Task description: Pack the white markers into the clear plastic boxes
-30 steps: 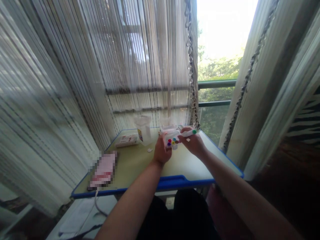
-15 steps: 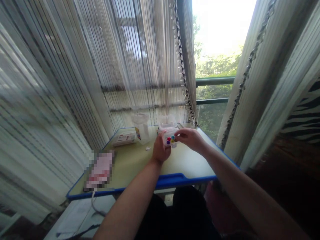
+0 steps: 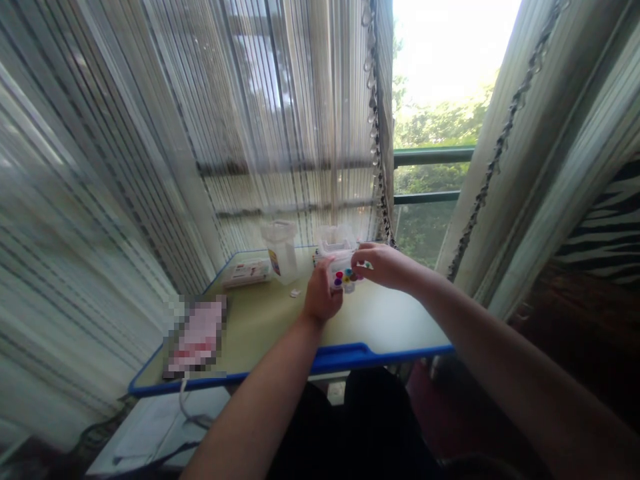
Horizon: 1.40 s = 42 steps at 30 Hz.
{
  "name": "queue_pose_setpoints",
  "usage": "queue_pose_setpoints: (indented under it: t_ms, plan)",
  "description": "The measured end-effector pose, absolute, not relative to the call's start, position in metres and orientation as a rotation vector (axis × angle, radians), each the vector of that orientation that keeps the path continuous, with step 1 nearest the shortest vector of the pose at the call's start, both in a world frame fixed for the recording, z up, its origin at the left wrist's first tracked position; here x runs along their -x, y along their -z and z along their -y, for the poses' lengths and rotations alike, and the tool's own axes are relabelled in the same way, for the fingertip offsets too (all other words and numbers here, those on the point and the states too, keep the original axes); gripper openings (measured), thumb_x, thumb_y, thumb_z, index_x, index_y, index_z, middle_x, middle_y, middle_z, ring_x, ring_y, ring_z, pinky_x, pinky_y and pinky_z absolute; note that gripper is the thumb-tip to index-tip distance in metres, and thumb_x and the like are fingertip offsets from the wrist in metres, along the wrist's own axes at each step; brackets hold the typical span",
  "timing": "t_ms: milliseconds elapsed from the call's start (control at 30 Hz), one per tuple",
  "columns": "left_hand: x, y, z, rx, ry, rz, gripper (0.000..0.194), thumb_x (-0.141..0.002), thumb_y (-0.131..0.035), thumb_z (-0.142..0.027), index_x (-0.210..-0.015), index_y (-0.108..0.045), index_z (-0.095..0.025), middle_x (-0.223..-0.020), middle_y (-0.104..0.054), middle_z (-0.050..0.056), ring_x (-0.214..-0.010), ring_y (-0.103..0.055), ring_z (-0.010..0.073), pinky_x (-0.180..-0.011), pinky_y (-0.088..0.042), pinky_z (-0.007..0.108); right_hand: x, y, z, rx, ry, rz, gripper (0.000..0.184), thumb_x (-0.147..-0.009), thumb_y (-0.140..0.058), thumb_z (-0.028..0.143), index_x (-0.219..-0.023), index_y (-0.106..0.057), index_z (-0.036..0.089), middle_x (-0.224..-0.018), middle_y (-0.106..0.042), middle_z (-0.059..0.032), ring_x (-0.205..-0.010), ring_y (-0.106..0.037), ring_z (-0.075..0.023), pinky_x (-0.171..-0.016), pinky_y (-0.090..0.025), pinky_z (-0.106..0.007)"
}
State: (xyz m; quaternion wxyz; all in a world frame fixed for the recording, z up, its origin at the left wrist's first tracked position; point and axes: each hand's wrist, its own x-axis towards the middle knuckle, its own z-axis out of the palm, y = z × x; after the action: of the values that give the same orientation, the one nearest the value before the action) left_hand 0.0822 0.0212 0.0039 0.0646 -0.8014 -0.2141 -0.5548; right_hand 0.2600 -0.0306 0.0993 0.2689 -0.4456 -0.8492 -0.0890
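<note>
My left hand (image 3: 323, 293) is wrapped around the near left side of a clear plastic container (image 3: 349, 288). Small round coloured pieces (image 3: 339, 275) in red, purple, yellow, blue and brown show at its front; I cannot tell what kind they are. At the container's right side is my right hand (image 3: 373, 263), fingers curled and thumb side turned in. Bits of green and pink show by its fingertips, but what they grip is too small to make out. Just behind the hands stands a clear open tub or lid (image 3: 337, 240).
A tall clear jar (image 3: 283, 253) stands at the back of the blue-edged table (image 3: 265, 327). Left of it lies a flat clear case (image 3: 246, 273). A small white piece (image 3: 295, 293) rests near the middle. A blurred pink object (image 3: 197, 337) lies at the left edge. Curtains hang behind.
My right hand has shifted slightly right along the container, and more coloured pieces now show beside its fingers. My left hand keeps its hold. The view has turned slightly.
</note>
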Motion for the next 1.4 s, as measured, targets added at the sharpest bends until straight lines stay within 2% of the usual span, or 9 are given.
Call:
queue_pose_setpoints:
  t_ms: [100,300,433,600,733,867,1033,1233,1400]
  plan:
    - [-0.082,-0.003,-0.022,2.417,1.682,0.667,0.054,-0.080,-0.043,-0.029,-0.130,-0.029,-0.014,-0.121,-0.050,0.017,-0.114,-0.052,0.0274,-0.091,-0.048,0.043,-0.262,-0.097,0.027,1.179,0.275,2.300,0.014,-0.081,-0.057,0.017,-0.083,-0.070,0.021,-0.085,-0.063,-0.0038,-0.068,-0.056,-0.0126,-0.066,-0.040,-0.024]
    - [-0.083,-0.003,-0.022,2.381,1.681,0.699,0.059,-0.074,-0.047,-0.022,-0.130,-0.029,-0.016,-0.120,-0.051,0.016,-0.113,-0.051,0.0266,-0.092,-0.047,0.043,-0.266,-0.091,0.011,1.109,0.377,2.312,0.021,-0.086,-0.053,0.021,-0.070,-0.066,0.017,-0.072,-0.060,-0.0046,-0.068,-0.055,-0.0146,-0.069,-0.041,-0.026]
    - [-0.083,-0.003,-0.022,2.377,1.705,0.695,0.057,-0.076,-0.045,-0.023,-0.130,-0.029,-0.015,-0.120,-0.051,0.016,-0.111,-0.053,0.0264,-0.090,-0.048,0.043,-0.264,-0.089,0.010,1.104,0.467,2.322,0.025,-0.089,-0.048,0.024,-0.071,-0.063,0.017,-0.073,-0.058,-0.0057,-0.070,-0.053,-0.0158,-0.072,-0.041,-0.028]
    - [-0.083,-0.002,-0.022,2.403,1.722,0.699,0.053,-0.080,-0.043,-0.029,-0.129,-0.029,-0.014,-0.120,-0.051,0.017,-0.111,-0.053,0.0267,-0.090,-0.048,0.042,-0.263,-0.088,0.018,1.010,0.319,2.278,0.022,-0.088,-0.047,0.025,-0.080,-0.065,0.017,-0.076,-0.058,-0.0056,-0.068,-0.053,-0.0145,-0.064,-0.041,-0.025]
    - [-0.082,-0.001,-0.023,2.408,1.717,0.709,0.054,-0.080,-0.042,-0.027,-0.130,-0.028,-0.014,-0.122,-0.051,0.018,-0.112,-0.052,0.0267,-0.091,-0.048,0.042,-0.273,-0.085,0.005,0.930,0.207,2.072,0.023,-0.089,-0.044,0.027,-0.085,-0.065,0.018,-0.079,-0.061,-0.0050,-0.071,-0.055,-0.0139,-0.066,-0.041,-0.024]
    - [-0.081,0.001,-0.027,2.380,1.670,0.745,0.062,-0.071,-0.046,-0.016,-0.131,-0.028,-0.014,-0.123,-0.051,0.016,-0.115,-0.051,0.0262,-0.095,-0.046,0.040,-0.289,-0.066,-0.035,1.231,0.229,1.707,0.026,-0.088,-0.040,0.020,-0.091,-0.065,0.016,-0.085,-0.064,-0.0075,-0.080,-0.058,-0.0172,-0.076,-0.043,-0.027]
    - [-0.080,0.001,-0.032,2.380,1.658,0.761,0.070,-0.064,-0.047,-0.010,-0.131,-0.029,-0.014,-0.123,-0.051,0.015,-0.115,-0.051,0.0264,-0.095,-0.046,0.041,-0.299,-0.024,-0.074,1.764,0.096,1.970,0.029,-0.085,-0.046,0.022,-0.105,-0.067,0.016,-0.104,-0.063,-0.0120,-0.092,-0.060,-0.0201,-0.084,-0.042,-0.027]
    - [-0.080,0.000,-0.033,2.376,1.680,0.752,0.067,-0.067,-0.048,-0.010,-0.132,-0.030,-0.014,-0.123,-0.051,0.016,-0.115,-0.052,0.0264,-0.095,-0.046,0.041,-0.298,-0.004,-0.080,1.858,0.060,2.021,0.032,-0.088,-0.042,0.032,-0.100,-0.067,0.017,-0.104,-0.062,-0.0119,-0.097,-0.059,-0.0216,-0.085,-0.042,-0.028]
    - [-0.081,0.000,-0.034,2.390,1.680,0.768,0.068,-0.066,-0.048,-0.009,-0.132,-0.029,-0.014,-0.123,-0.052,0.015,-0.114,-0.052,0.0262,-0.096,-0.046,0.040,-0.295,-0.008,-0.078,1.970,0.046,1.974,0.028,-0.081,-0.049,0.028,-0.098,-0.064,0.012,-0.104,-0.062,-0.0167,-0.093,-0.061,-0.0251,-0.080,-0.045,-0.031]
